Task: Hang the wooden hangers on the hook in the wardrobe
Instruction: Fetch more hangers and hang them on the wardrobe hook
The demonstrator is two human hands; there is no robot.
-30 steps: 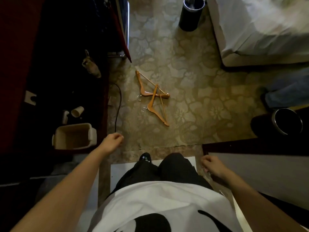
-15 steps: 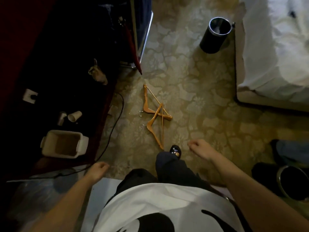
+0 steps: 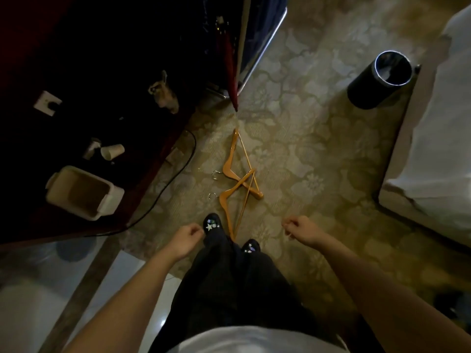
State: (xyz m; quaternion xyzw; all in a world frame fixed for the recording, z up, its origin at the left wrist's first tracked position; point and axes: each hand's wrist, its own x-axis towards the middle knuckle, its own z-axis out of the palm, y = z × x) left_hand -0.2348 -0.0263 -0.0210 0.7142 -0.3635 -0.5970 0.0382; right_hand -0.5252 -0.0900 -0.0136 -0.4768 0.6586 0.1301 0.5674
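Fingers [image 3: 196, 229] of the left hand [image 3: 187, 238] and right hand [image 3: 300, 229] hang loosely curled, holding nothing. Two orange-brown wooden hangers [image 3: 230, 171] with thin silver metal hooks lie crossed on the patterned beige carpet [image 3: 305, 154], well left of the black cylindrical waste bin [image 3: 367, 95].

The bed [image 3: 433, 154] at three o'clock is cut off by the right edge. At ten o'clock the desk [image 3: 145, 171] is lost in shadow, and a small pale object [image 3: 164, 94] on it is too dim to identify. At six o'clock the lower tip of the nearer wooden hanger [image 3: 223, 200] is hidden behind a trouser leg [image 3: 219, 253]. On both hands, left [image 3: 184, 242] and right [image 3: 302, 229], the fingertips curl out of sight. Both forearms run off the bottom edge.
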